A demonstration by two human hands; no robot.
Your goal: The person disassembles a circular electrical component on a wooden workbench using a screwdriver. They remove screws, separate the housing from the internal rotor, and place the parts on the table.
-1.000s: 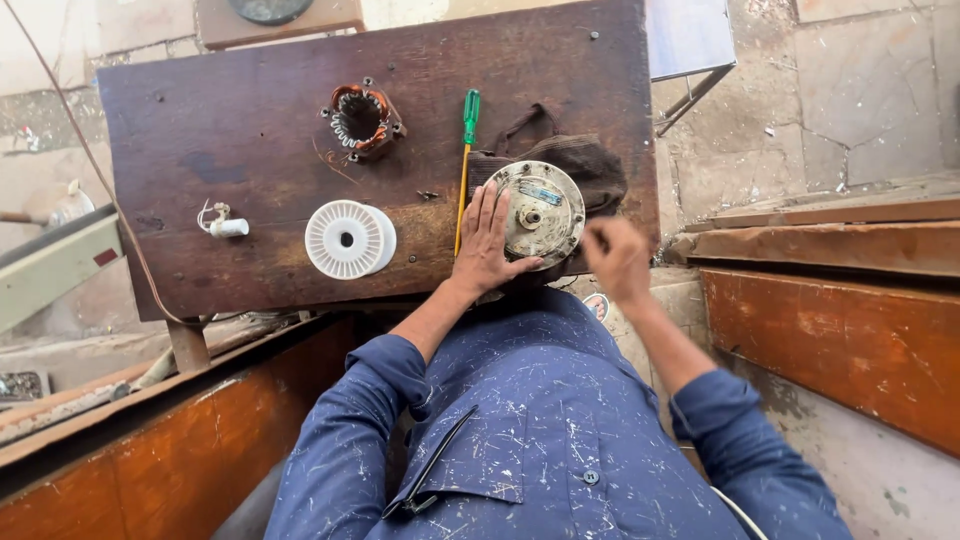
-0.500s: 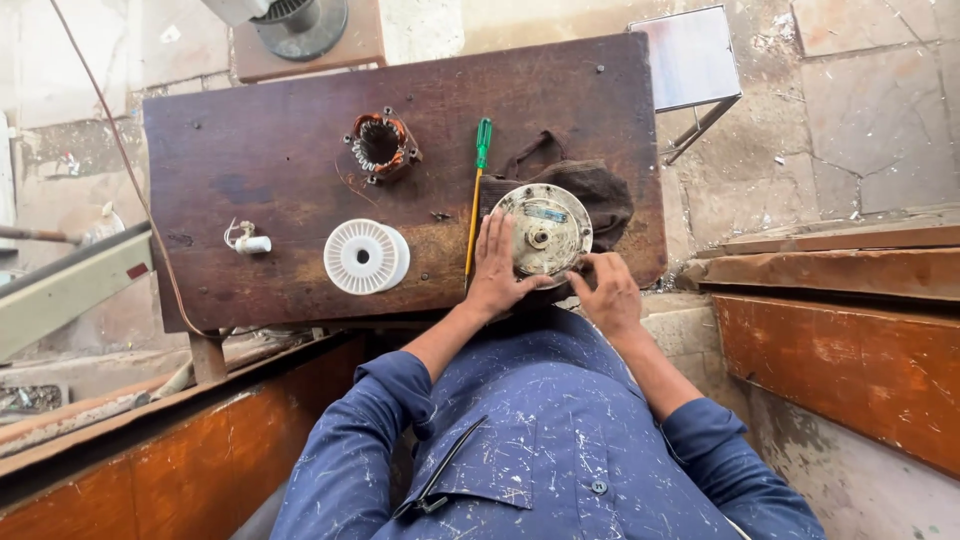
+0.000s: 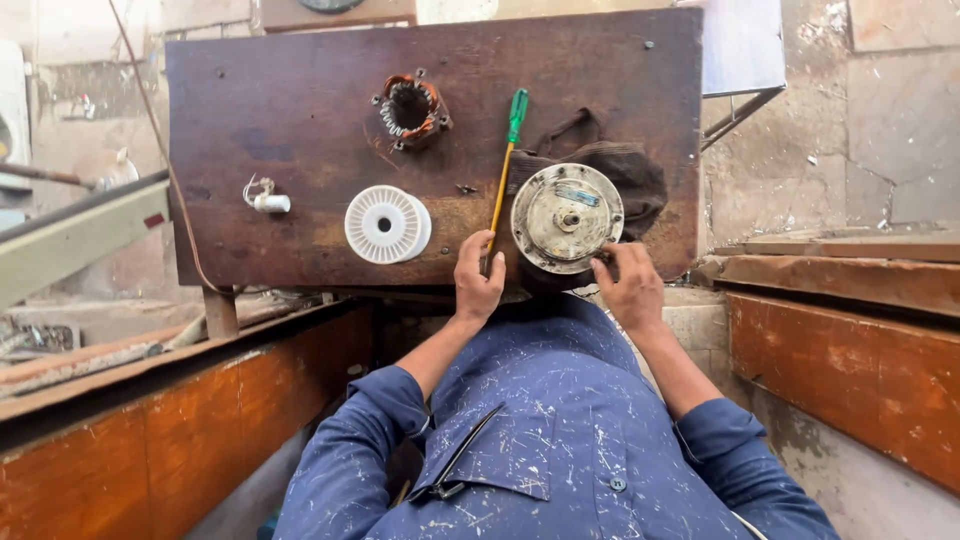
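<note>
A round grey metal motor cover (image 3: 566, 217) lies on a dark cloth (image 3: 632, 172) at the right of a dark wooden board (image 3: 300, 110). My right hand (image 3: 630, 287) touches the cover's lower right rim with its fingertips. My left hand (image 3: 478, 276) rests at the board's near edge, with its fingers on the tip end of a screwdriver (image 3: 505, 165) that has a green handle and a yellow shaft. The screwdriver lies flat just left of the cover.
A white plastic spool (image 3: 387, 224), a copper-wound stator (image 3: 411, 108) and a small white fitting (image 3: 268, 202) lie on the board. Orange-brown wooden rails (image 3: 850, 350) run on both sides. A grey beam (image 3: 70, 235) sticks out at the left.
My left hand has left the cover and gone left to the screwdriver's tip. My right hand has shifted onto the cover's lower right rim. The view has shifted a little.
</note>
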